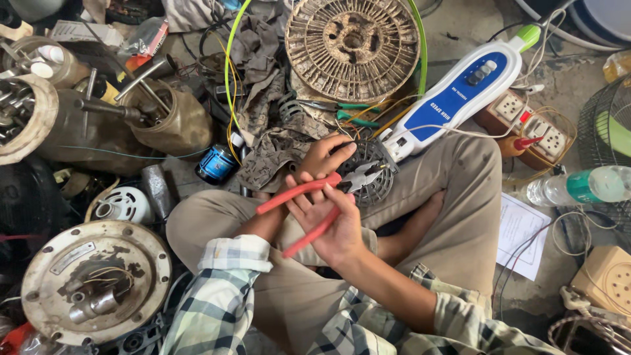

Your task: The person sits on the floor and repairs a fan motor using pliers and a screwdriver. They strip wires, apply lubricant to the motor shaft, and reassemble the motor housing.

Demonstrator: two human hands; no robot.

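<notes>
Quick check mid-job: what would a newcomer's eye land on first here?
The red-handled pliers at centre, gripped in the right hand, jaws at a round metal grille that the left hand steadies on the lap. Next, the white-and-blue fan base slanting toward upper right, and the rusty motor housing at lower left.

Pliers (322, 204): red-handled, handles spread, steel jaws laid against the grille.
Grille (368, 172): small, round, grey, held against the pliers' jaws.
</notes>
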